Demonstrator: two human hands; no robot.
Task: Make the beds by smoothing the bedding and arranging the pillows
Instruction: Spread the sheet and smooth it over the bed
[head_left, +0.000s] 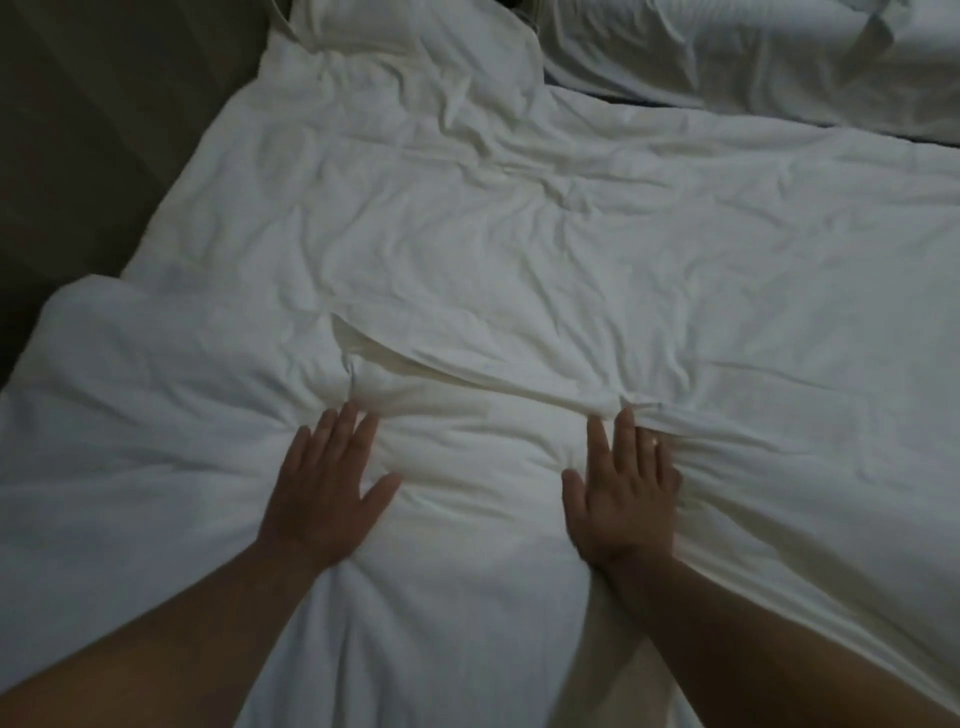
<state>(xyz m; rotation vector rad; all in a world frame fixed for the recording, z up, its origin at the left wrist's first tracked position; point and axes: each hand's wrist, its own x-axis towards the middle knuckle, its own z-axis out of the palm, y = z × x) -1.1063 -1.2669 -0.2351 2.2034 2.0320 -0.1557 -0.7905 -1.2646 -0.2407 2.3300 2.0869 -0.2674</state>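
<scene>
Pressing down on the rumpled white fabric duvet (519, 249) with left hand (324, 493) and right hand (623, 493), both flat, fingers straight, gripping nothing. Lying crosswise just beyond the fingertips: a raised fold (467, 366), closest to the right hand. Past that fold, more wrinkles, then soft white pillows (405, 67).

One white duvet (519, 249), two pillows (410, 57) (737, 57), one left hand (324, 491), one right hand (623, 499).
</scene>
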